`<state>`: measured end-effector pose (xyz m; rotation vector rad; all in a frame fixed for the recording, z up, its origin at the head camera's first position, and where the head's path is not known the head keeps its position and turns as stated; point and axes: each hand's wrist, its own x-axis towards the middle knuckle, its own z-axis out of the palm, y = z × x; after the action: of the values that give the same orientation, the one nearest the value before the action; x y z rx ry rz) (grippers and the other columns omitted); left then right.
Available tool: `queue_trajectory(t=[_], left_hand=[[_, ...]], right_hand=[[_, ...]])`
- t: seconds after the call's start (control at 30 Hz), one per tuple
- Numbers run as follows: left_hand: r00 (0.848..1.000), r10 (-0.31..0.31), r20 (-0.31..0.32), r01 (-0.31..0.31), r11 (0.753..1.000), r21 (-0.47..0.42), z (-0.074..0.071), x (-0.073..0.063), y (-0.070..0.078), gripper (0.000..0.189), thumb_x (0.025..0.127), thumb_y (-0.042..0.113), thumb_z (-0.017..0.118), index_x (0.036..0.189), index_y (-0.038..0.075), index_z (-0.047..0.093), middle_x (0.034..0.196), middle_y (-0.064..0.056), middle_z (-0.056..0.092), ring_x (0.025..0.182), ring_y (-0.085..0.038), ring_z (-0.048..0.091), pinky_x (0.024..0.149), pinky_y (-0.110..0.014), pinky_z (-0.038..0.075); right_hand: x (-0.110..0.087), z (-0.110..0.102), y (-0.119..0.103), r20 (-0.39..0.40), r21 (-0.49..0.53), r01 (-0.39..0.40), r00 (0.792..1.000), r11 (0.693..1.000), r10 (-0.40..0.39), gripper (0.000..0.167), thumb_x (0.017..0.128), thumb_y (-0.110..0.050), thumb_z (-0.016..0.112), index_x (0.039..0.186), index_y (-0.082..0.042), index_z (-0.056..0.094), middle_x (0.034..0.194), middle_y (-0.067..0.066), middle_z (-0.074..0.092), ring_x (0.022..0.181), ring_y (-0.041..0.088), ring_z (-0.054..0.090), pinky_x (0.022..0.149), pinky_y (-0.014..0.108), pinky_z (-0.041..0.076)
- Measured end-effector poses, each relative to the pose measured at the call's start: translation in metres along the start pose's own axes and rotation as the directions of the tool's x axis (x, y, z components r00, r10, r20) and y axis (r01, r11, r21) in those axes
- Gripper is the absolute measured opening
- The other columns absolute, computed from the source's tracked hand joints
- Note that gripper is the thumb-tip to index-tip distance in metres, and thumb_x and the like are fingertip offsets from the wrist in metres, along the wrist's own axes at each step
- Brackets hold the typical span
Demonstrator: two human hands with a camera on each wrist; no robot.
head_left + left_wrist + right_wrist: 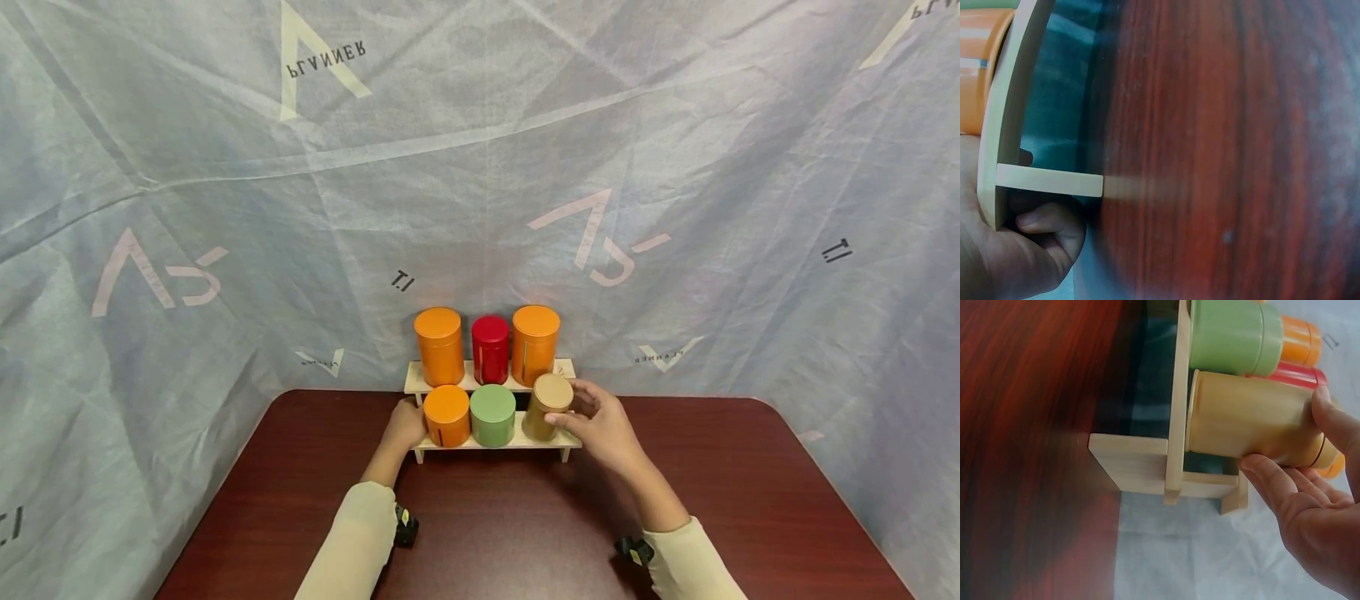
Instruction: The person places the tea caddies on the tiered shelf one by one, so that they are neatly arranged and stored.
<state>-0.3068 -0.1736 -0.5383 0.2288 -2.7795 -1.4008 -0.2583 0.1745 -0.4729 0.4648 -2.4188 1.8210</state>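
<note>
A two-tier wooden rack [480,442] stands against the cloth at the table's back. My right hand [606,429] holds a gold canister [1254,415] between thumb and fingers at the right end of the lower tier; its base is at the board. At the rack's left end, my left hand [406,426] grips the board, fingers curled under it in the left wrist view. Beside that hand sits a short orange canister [447,417], then a green canister [492,416]. On the upper tier are two tall orange canisters [439,348] with a red canister [491,351] between them.
The dark red-brown wooden table [495,525] extends in front of the rack and to both sides. A grey printed cloth [480,167] hangs behind and at the sides, close to the upper tier. Small black wrist cameras [406,527] are worn on both forearms.
</note>
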Motion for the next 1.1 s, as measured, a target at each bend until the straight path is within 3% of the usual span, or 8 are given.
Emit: queue_trajectory(t=[0.17, 0.4, 0.77, 1.0, 1.1], left_hand=[[1.0, -0.012, -0.001, 0.012, 1.0, 0.002, 0.0, 0.0, 0.0, 0.04, 0.11, 0.029, 0.044, 0.103, -0.003, 0.067, 0.069, -0.002, 0.047, 0.064, -0.018, 0.049, 0.064, -0.03, 0.043], [1.0, -0.028, 0.014, 0.028, 1.0, -0.014, 0.001, 0.0, -0.001, 0.039, 0.11, 0.03, 0.043, 0.087, 0.003, 0.06, 0.059, 0.002, 0.038, 0.053, -0.014, 0.037, 0.054, -0.029, 0.036], [0.999, -0.035, 0.029, 0.037, 0.998, -0.053, 0.0, -0.003, 0.001, 0.047, 0.11, 0.036, 0.045, 0.127, -0.003, 0.064, 0.068, 0.001, 0.048, 0.063, -0.017, 0.048, 0.063, -0.03, 0.043], [0.999, -0.042, 0.019, 0.043, 0.998, -0.038, 0.001, 0.0, -0.002, 0.042, 0.11, 0.034, 0.042, 0.107, -0.002, 0.064, 0.061, 0.002, 0.042, 0.055, -0.014, 0.04, 0.055, -0.029, 0.038], [0.999, -0.03, 0.024, 0.032, 0.998, -0.049, 0.001, 0.001, -0.002, 0.044, 0.11, 0.035, 0.043, 0.11, -0.003, 0.064, 0.061, 0.003, 0.043, 0.055, -0.014, 0.041, 0.055, -0.028, 0.039]], right_hand=[[0.001, 0.007, 0.0, 0.018, 0.03, 0.031, 0.999, 0.999, -0.032, 0.061, 0.088, -0.009, 0.087, 0.141, 0.002, 0.059, 0.133, 0.025, 0.071, 0.115, 0.035, 0.072, 0.086, 0.021, 0.06], [0.001, 0.01, 0.002, 0.024, 0.016, 0.018, 1.0, 1.0, -0.018, 0.062, 0.092, -0.012, 0.083, 0.147, 0.0, 0.055, 0.136, 0.026, 0.069, 0.12, 0.04, 0.071, 0.088, 0.025, 0.061], [0.0, 0.023, 0.002, -0.024, -0.069, 0.013, 1.0, 0.998, -0.015, 0.064, 0.094, -0.016, 0.08, 0.151, -0.003, 0.053, 0.146, 0.024, 0.064, 0.136, 0.041, 0.062, 0.105, 0.047, 0.057], [-0.001, 0.025, 0.004, -0.032, -0.073, 0.003, 0.999, 0.997, -0.006, 0.063, 0.093, -0.013, 0.081, 0.149, -0.001, 0.055, 0.145, 0.025, 0.064, 0.136, 0.041, 0.063, 0.104, 0.045, 0.057], [-0.001, 0.025, 0.004, -0.034, -0.077, 0.009, 0.999, 0.997, -0.011, 0.062, 0.093, -0.013, 0.081, 0.148, 0.0, 0.055, 0.144, 0.026, 0.064, 0.136, 0.042, 0.063, 0.104, 0.046, 0.057]])
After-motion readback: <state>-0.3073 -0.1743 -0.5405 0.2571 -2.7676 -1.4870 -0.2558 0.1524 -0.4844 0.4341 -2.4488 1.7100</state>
